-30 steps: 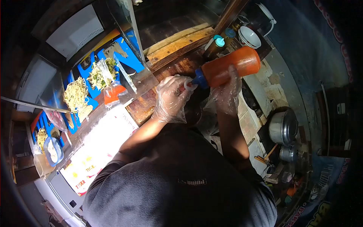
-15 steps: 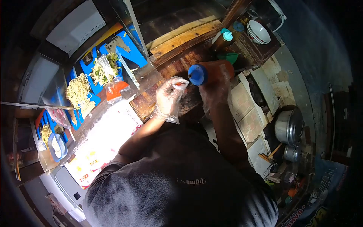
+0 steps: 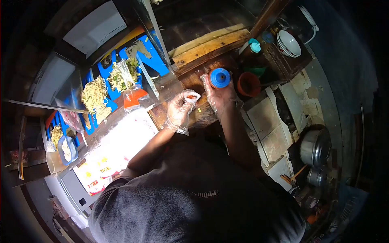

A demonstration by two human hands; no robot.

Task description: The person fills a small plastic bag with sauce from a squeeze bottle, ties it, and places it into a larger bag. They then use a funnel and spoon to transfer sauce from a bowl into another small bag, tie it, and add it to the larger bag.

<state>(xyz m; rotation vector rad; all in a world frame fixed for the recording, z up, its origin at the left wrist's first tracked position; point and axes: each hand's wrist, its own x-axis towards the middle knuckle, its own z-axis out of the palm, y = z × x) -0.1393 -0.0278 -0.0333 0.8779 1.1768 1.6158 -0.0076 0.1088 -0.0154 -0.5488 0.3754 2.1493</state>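
My left hand, in a clear plastic glove, is closed around a small clear plastic bag with its mouth open and a bit of red sauce inside. My right hand, gloved too, grips a squeeze bottle with a blue cap. Seen from above, the bottle is roughly upright over the wooden counter, and its body is mostly hidden under the cap and fingers. Just right of it stands a reddish-brown container.
To the left, noodles, chopped greens and a bag of red sauce lie by a blue surface. Bottles with a teal cap and stacked white bowls are at the back right. Metal pots stand farther right.
The squeeze bottle has turned from lying tilted toward the small bag to roughly upright. The reddish-brown container beside it is now visible. My left hand still holds the bag.
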